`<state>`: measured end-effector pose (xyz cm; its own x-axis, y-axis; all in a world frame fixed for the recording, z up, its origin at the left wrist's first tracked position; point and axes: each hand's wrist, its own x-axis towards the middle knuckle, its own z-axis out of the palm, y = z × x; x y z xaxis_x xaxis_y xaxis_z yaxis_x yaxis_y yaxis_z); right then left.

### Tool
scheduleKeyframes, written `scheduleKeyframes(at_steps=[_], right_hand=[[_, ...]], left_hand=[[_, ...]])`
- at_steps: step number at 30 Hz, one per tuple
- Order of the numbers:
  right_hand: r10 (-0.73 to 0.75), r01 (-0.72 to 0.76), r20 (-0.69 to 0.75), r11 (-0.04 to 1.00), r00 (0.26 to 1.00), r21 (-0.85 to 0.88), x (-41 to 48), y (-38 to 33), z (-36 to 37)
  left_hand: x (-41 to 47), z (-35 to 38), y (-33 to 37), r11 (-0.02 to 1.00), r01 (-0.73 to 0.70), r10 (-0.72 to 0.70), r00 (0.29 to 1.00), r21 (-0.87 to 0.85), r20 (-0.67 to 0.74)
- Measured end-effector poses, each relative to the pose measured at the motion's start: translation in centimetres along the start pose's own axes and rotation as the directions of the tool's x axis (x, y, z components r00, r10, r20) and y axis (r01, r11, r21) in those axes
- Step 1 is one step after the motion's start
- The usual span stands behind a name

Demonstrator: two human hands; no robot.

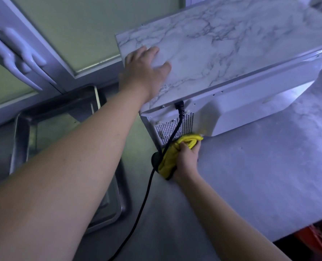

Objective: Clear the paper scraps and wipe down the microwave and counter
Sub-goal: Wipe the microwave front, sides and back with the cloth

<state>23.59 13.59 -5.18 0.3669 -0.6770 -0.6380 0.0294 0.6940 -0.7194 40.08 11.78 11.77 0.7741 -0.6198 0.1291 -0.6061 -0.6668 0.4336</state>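
The white microwave point(250, 87) has a marble-patterned top and stands on the grey marbled counter point(259, 176), its vented back side toward me. My left hand point(145, 70) lies flat with spread fingers on the near left corner of the top. My right hand point(187, 159) grips a bunched yellow cloth point(177, 149) and presses it against the counter at the microwave's lower back edge. No paper scraps show.
A black power cord point(148, 189) runs from the microwave's back, past the cloth, down toward the bottom of the view. A metal tray point(24, 129) lies at left under my left arm. White-framed window doors with handles point(21, 59) stand behind. Something orange point(316, 240) sits below the counter edge.
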Motion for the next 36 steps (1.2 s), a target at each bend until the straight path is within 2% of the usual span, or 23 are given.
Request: scheduleKeyframes(at_steps=[4,8,10,15,18,21,22,24,26,27,28,29,30,31,32,33,35,36], right_hand=[[0.045,-0.043,0.027,0.997,0.999,-0.067,-1.8,1.9,2.7],[0.158,-0.115,0.248,0.977,0.956,-0.181,-3.9,2.4,-0.1],[0.177,-0.121,0.275,0.971,0.945,-0.208,-5.0,2.1,-2.5],[0.016,-0.012,0.024,0.982,1.000,-0.186,-8.2,-0.1,-9.2],[-0.069,0.053,-0.098,0.986,0.993,-0.159,-11.0,-1.8,-12.4],[-0.207,0.176,-0.144,0.964,0.968,-0.200,-14.3,-3.5,-14.0],[-0.262,0.225,-0.149,0.947,0.953,-0.229,-15.4,-4.0,-14.4],[-0.347,0.295,-0.141,0.909,0.927,-0.294,-17.6,-4.7,-15.0],[-0.417,0.347,-0.117,0.857,0.901,-0.380,-19.4,-5.2,-15.7],[-0.448,0.370,-0.104,0.830,0.888,-0.418,-20.3,-5.5,-16.0],[-0.475,0.392,-0.085,0.803,0.876,-0.449,-21.0,-5.7,-16.4],[-0.495,0.411,-0.058,0.777,0.867,-0.476,-21.7,-5.9,-16.8],[-0.509,0.430,-0.027,0.753,0.860,-0.497,-22.4,-6.0,-17.1],[-0.519,0.448,0.005,0.732,0.855,-0.514,-22.9,-6.1,-17.4],[-0.528,0.466,0.038,0.710,0.848,-0.528,-23.3,-6.1,-17.7],[-0.537,0.487,0.075,0.686,0.840,-0.541,-23.6,-6.1,-17.9],[-0.553,0.530,0.143,0.644,0.821,-0.552,-24.0,-6.2,-18.3],[-0.556,0.543,0.164,0.633,0.815,-0.552,-24.1,-6.4,-18.5]], left_hand=[[0.1,0.1,-0.1,1.000,0.013,-0.014,1.000,0.020,0.007],[-0.1,0.0,-0.1,0.999,-0.006,0.005,1.000,0.033,0.029],[-0.2,-0.1,0.0,0.999,-0.005,0.003,0.999,0.037,0.043],[-0.3,-0.3,-0.2,1.000,-0.018,0.017,0.999,0.013,0.051],[-0.6,-0.5,-0.1,0.999,-0.031,0.034,0.997,-0.039,0.063],[-1.2,-1.2,0.2,0.998,-0.033,0.035,0.999,-0.046,0.041],[-1.7,-1.7,0.4,0.997,-0.069,0.069,0.998,-0.046,-0.010],[-3.9,-2.5,0.9,0.959,-0.272,0.254,0.950,-0.083,-0.183],[-8.2,-2.7,1.9,0.801,-0.533,0.453,0.838,-0.274,-0.305],[-11.2,-2.5,2.4,0.686,-0.570,0.519,0.819,-0.452,-0.245],[-14.6,-2.0,2.7,0.594,-0.515,0.595,0.799,-0.619,-0.094],[-18.0,-1.3,2.8,0.555,-0.415,0.677,0.729,-0.721,0.102],[-21.2,-0.3,2.8,0.566,-0.352,0.737,0.621,-0.746,0.267],[-23.8,1.0,2.7,0.570,-0.328,0.770,0.534,-0.753,0.350],[-25.8,2.3,2.6,0.564,-0.286,0.778,0.500,-0.775,0.381],[-27.2,3.2,2.5,0.544,-0.209,0.768,0.515,-0.813,0.381],[-28.3,4.0,2.3,0.482,-0.038,0.717,0.591,-0.876,0.369],[-28.6,4.3,2.1,0.474,-0.020,0.691,0.628,-0.880,0.358]])
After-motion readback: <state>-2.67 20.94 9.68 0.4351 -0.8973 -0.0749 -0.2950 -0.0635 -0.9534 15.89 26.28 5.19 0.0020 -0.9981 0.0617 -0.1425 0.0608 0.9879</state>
